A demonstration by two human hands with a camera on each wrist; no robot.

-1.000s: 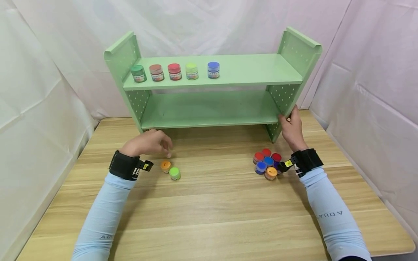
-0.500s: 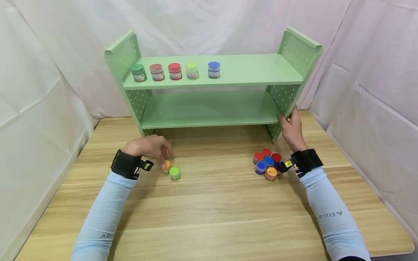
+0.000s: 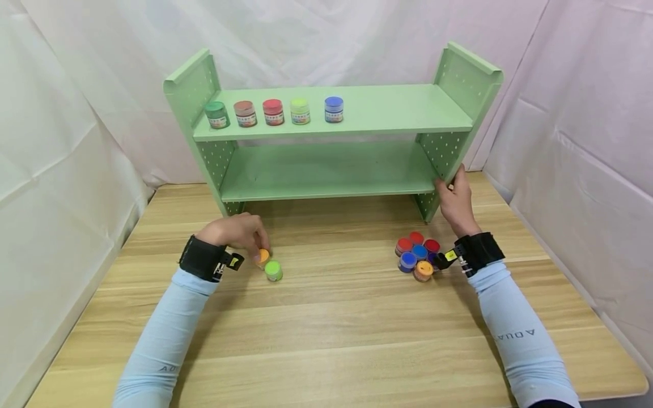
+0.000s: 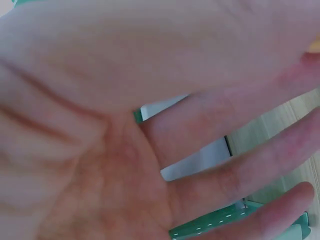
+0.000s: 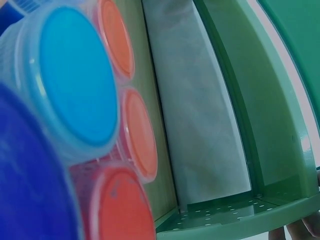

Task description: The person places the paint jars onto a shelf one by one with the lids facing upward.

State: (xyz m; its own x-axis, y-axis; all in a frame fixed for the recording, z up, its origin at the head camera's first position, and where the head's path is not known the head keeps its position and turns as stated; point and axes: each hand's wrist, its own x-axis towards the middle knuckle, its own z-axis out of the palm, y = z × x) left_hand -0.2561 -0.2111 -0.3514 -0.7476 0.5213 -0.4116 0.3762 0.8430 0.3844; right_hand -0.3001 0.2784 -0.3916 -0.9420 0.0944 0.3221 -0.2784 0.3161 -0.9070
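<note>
My left hand (image 3: 237,232) pinches a small paint jar with an orange lid (image 3: 263,258) between thumb and index finger, the jar on or just above the table. A sliver of orange (image 4: 314,48) shows at the fingertips in the left wrist view, where the other fingers stretch out apart. Close beside it stands a jar with a bright green lid (image 3: 273,271). My right hand (image 3: 457,207) grips the lower right side panel of a pale green two-tier shelf (image 3: 331,170), thumb on the inner face; its fingertips (image 5: 300,230) show at that view's lower right corner.
On the upper tier, green (image 3: 217,115), brown (image 3: 245,114), red (image 3: 273,112), lime (image 3: 300,111) and blue (image 3: 334,110) jars stand in a row. Several red, blue and orange jars (image 3: 419,253) cluster before my right wrist. White curtains (image 3: 586,141) enclose the table (image 3: 331,340).
My left hand has come down onto the orange-lidded jar and taken hold of it, shifting it slightly right. My right hand stays on the shelf panel.
</note>
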